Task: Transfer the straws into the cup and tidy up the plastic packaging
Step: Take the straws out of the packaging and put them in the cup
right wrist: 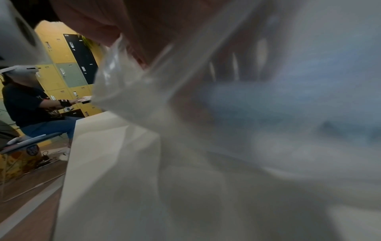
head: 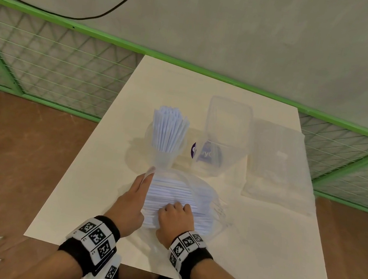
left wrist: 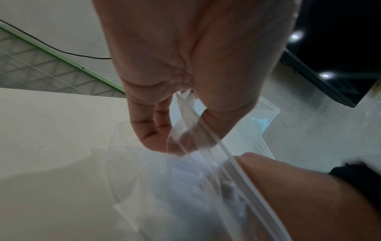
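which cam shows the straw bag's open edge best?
Left wrist: the left hand pinches the bag edge up close. Head shows the whole bag small; right wrist only blur.

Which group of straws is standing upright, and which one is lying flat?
The straws in the cup stand upright, farther from the person. The other straws lie flat inside the plastic bag, under the right hand.

Little can be read: a purple label (head: 202,153) seen through the clear container (head: 225,136) at one o'clock from the cup (head: 165,146) bears white letters, of which "yo" is legible; the rest is hidden. The wristbands (head: 96,237) carry black-and-white square code markers, with tiny digits too small to read
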Available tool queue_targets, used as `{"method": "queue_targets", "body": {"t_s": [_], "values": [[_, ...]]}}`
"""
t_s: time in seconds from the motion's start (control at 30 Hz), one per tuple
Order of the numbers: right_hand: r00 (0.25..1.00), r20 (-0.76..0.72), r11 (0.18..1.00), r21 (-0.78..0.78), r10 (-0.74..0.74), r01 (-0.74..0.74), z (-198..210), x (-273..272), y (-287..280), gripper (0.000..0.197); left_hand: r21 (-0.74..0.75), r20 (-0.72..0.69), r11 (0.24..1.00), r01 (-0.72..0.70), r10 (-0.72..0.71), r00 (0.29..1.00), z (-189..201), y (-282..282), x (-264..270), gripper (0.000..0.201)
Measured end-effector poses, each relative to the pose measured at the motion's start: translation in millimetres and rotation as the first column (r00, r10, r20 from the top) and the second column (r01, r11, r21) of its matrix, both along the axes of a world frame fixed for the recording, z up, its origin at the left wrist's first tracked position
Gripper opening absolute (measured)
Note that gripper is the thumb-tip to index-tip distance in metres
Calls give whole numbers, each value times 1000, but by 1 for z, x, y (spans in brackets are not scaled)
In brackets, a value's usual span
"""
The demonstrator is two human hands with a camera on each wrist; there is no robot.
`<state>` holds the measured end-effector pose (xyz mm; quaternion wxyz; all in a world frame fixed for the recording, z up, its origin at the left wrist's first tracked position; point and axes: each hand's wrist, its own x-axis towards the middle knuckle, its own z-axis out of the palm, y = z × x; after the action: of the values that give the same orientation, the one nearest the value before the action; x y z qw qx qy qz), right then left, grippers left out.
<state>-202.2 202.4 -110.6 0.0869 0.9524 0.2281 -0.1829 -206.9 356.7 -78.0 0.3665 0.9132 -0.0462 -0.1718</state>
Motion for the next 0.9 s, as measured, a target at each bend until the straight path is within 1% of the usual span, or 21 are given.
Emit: {"method": "queue_targets", "body": {"t_s": [0.17, 0.3, 0.37, 0.57, 0.77, 0.9], "values": [[1000, -6, 998, 55, 7, -7, 0, -5, -6, 24, -13, 6, 1000, -9, 9, 1000, -3, 2, -1, 107], [1000, 25, 991, 134, 15, -18, 0, -4, -13, 28, -11, 13, 1000, -21, 21, 1000, -2, 2, 0, 106], [999, 30, 988, 150, 15, -20, 0, -4, -15, 29, -9, 17, 1000, -25, 25, 1000, -2, 2, 0, 105], [1000, 9, 995, 94, 20, -20, -1, -1, -15, 26, 4, 31, 1000, -22, 22, 999, -3, 2, 1, 104], [999, 23, 998, 45, 42, -43, 0, -5, -7, 27, -15, 32, 1000, -27, 27, 999, -3, 3, 1, 106], [998, 6, 995, 79, 58, -59, -3, -4, -10, 27, -21, 38, 1000, -22, 23, 999, -2, 3, 1, 106]]}}
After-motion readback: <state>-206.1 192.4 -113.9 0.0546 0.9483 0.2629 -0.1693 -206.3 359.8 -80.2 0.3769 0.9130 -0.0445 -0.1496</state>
